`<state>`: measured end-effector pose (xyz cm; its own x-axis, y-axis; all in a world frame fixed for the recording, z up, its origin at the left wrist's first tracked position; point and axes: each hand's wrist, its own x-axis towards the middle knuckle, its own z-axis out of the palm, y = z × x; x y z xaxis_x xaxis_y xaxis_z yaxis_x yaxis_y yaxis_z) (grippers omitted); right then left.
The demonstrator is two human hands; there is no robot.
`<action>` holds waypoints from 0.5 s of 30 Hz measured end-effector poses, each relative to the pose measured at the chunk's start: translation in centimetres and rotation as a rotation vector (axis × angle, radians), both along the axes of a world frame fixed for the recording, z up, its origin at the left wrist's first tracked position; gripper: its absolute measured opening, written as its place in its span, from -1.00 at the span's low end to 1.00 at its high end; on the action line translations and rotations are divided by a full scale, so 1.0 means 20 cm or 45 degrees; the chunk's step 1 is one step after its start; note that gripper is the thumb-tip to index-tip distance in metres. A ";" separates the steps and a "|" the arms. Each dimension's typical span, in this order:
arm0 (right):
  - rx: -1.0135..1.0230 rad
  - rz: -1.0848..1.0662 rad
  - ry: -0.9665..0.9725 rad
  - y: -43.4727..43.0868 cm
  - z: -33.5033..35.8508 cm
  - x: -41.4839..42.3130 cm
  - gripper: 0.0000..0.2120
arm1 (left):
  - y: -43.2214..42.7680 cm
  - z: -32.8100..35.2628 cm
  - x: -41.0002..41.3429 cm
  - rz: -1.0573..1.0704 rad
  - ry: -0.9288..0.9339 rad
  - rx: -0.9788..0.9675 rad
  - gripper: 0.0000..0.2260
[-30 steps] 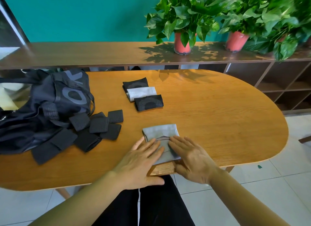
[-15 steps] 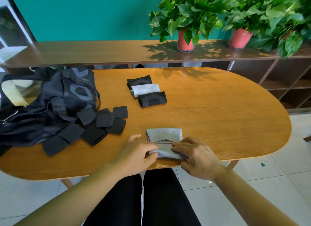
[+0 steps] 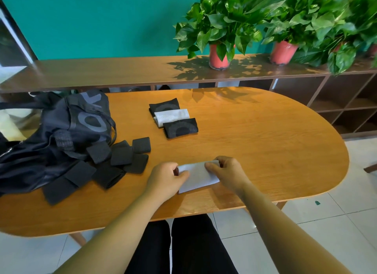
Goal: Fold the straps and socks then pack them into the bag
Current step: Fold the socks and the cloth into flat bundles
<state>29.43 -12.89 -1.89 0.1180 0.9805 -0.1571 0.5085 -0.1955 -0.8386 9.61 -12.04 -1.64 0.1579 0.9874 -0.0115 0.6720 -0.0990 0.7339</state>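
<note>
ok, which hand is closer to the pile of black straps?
Left. The left hand pinches the left end of the grey sock, just right of the strap pile. The right hand pinches the sock's right end, farther from the pile.

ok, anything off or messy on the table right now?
Nothing spilled or damaged. The black straps lie in a loose overlapping heap by the bag, unlike the neat row of three folded socks.

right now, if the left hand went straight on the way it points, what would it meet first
Likely the right hand, pinching the other end of the grey sock the left hand holds.
</note>
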 end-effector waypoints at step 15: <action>0.072 -0.062 -0.835 0.01 -0.02 -0.14 -0.63 | 0.03 -0.03 -0.02 0.122 0.345 0.004 -0.79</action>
